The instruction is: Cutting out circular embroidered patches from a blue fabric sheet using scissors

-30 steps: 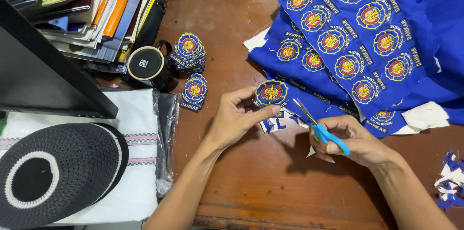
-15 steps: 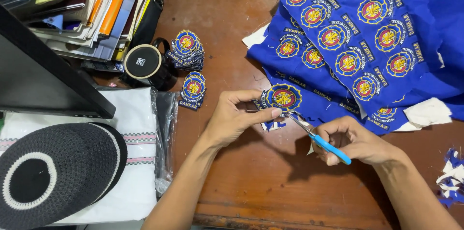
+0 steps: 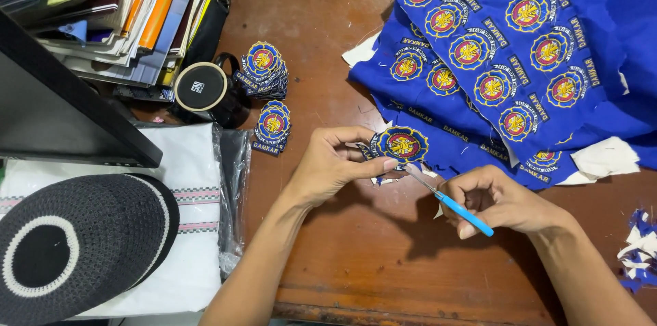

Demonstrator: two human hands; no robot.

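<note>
Fingers of left hand pinched together on a round embroidered patch, blue edge, yellow-red centre, held just above the surface. Right hand fingers curled shut around blue-handled scissors, blades pointing up-left, tips touching the patch's lower edge. Both forearms come in from the bottom, wrists low, hands near each other at centre. No real containers; a black mug sits upper left, seen from above, contents cannot tell. Two small stacks of cut patches just beside the mug. Blue cloth sheet printed with rows of same patches spread upper right, white backing showing at edges. Blue-white scraps at right edge. Left side: black knitted cap with white ring on folded white cloth in plastic, dark monitor edge, pile of books and folders top left. Surface is worn brown wood.
</note>
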